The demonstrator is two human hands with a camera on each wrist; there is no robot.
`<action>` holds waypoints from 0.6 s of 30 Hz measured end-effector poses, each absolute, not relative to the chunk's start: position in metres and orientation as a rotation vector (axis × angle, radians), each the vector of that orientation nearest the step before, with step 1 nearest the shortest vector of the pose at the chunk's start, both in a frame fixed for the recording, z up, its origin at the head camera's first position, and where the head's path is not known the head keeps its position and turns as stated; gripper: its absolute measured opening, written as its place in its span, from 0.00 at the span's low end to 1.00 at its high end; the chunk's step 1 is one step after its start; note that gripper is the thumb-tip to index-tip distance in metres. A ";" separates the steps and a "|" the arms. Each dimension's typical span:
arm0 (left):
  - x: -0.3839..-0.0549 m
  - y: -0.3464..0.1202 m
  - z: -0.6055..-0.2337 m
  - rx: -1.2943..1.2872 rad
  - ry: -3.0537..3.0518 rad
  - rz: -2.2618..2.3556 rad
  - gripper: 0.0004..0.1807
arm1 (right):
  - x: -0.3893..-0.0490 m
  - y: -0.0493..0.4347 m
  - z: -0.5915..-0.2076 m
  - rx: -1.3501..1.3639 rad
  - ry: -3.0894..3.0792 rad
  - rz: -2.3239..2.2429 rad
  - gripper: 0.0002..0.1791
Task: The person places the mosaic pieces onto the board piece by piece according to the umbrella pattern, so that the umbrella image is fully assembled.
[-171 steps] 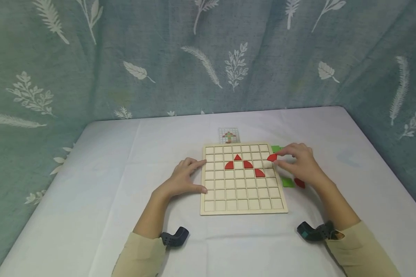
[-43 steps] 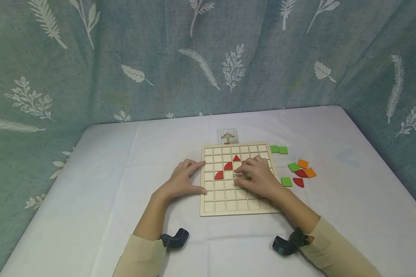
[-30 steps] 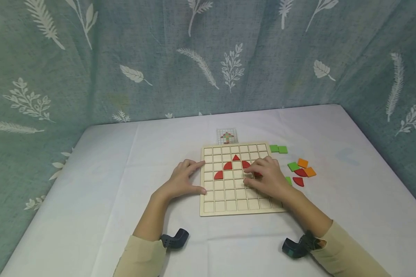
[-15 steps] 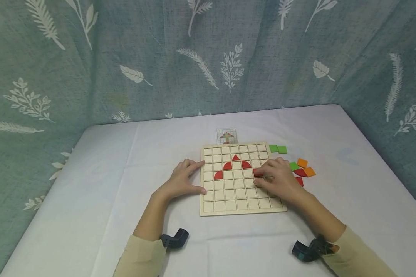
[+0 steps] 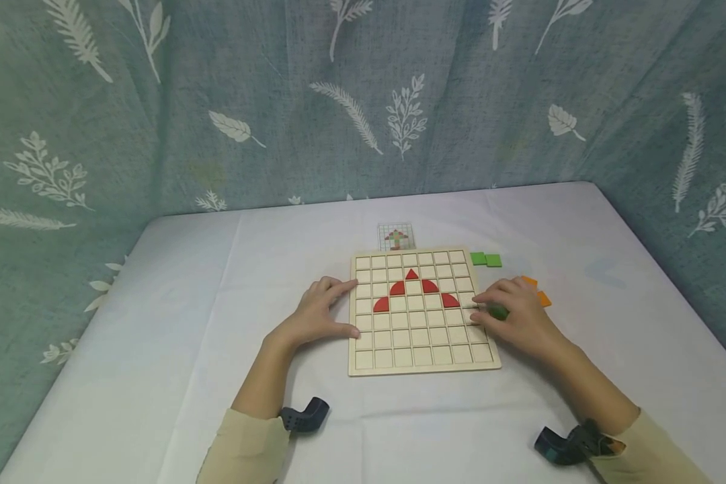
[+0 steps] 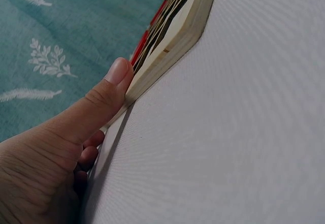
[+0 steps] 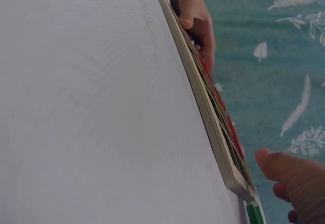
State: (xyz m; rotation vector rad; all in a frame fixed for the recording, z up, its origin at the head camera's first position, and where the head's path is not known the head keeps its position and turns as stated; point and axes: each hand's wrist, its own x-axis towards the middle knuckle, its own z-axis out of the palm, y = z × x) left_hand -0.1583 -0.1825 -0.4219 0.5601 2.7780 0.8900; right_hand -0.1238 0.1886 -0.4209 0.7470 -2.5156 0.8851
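Observation:
A square wooden grid board lies on the table with a red triangle and several red quarter-circle tiles set in its cells. At its left edge my left hand rests with thumb and forefinger spread wide. In the left wrist view the thumb presses on the board's edge. My right hand hovers at the right edge, thumb and forefinger apart with nothing between their tips. Beneath it shows part of a green square tile. Other loose tiles there are hidden by this hand.
Behind the board lies a small card printed with a grid picture. Two green square tiles sit off the far right corner, and orange square tiles show past the right hand. A leaf-patterned curtain hangs behind the table.
My right hand earlier pinched a red quarter-circle tile at the right; another such tile now sits on the board's left side. The hand has since moved rightward off the board. My left hand stays put.

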 end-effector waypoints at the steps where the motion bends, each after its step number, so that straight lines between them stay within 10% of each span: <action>1: -0.158 -0.183 -0.422 0.560 2.777 0.890 0.54 | -0.123 0.191 -0.421 0.741 -2.510 0.889 0.13; 18: -0.158 -0.183 -0.421 0.557 2.778 0.890 0.54 | -0.110 0.231 -0.419 0.553 -2.557 0.784 0.17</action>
